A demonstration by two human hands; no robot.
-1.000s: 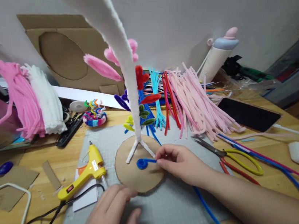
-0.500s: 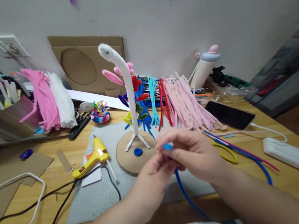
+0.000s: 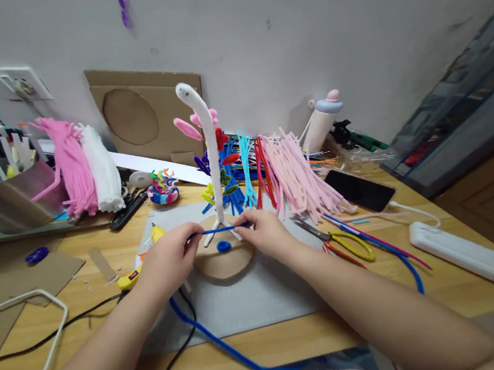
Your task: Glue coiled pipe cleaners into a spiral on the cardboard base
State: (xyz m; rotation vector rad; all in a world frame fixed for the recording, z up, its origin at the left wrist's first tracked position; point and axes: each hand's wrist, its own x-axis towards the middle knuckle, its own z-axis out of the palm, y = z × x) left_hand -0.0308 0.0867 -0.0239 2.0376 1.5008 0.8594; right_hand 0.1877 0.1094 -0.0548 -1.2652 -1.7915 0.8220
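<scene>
A blue pipe cleaner [image 3: 219, 230] is stretched level between my two hands. My left hand [image 3: 174, 249] pinches it on the left, and its long loose end droops below toward my lap. Fingers of my right hand [image 3: 263, 231] are closed on the other end. Just behind the strand stands a white fuzzy stem [image 3: 213, 159] with coloured petal shapes on it, its split foot on a round cardboard base [image 3: 225, 266]. A small blue coil [image 3: 223, 246] lies on that base.
A yellow glue gun [image 3: 157, 232] lies partly behind my left hand. Scissors [image 3: 331, 237] rest right of my right hand, near a phone [image 3: 360, 189] and a white power strip [image 3: 468, 254]. Bundles of pink pipe cleaners [image 3: 293, 173] lie at the back. A black cable [image 3: 94, 307] crosses the left side.
My hands were together at the right of the base with the blue piece; now they are apart in front of the stem, the strand pulled straight between them. The scissors have come into view.
</scene>
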